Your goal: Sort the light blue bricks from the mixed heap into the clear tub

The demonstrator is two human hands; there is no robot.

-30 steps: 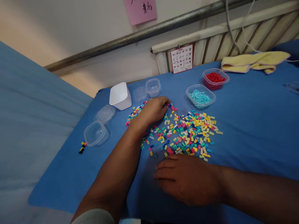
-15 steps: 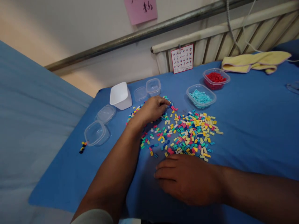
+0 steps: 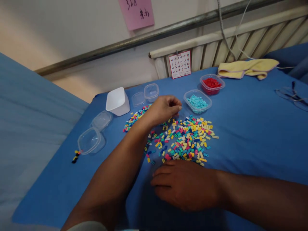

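Note:
My left hand (image 3: 164, 110) reaches over the far side of a pile of small building bricks (image 3: 191, 136) in mixed colours. Its fingers are curled with thumb and fingertips together, and whatever they may hold is hidden. Just right of those fingertips is a clear plastic box of light-blue bricks (image 3: 197, 102). Under and left of my left wrist lies a second heap of bricks (image 3: 137, 117), partly covered by the arm. My right hand (image 3: 184, 184) rests palm down on the blue cloth at the pile's near edge, fingers stretched out.
A clear box of red bricks (image 3: 211, 84) stands at the back right, before a yellow cloth (image 3: 247, 68). Glasses (image 3: 293, 96) lie far right. Leftward are a white bin (image 3: 117, 102), clear boxes (image 3: 90, 141) (image 3: 151, 92), lids (image 3: 101, 120) and a small black-and-yellow piece (image 3: 76, 156).
My left hand has moved right, away from the far heap and towards the box of light-blue bricks. My right hand stays by the pile. The view has turned slightly right.

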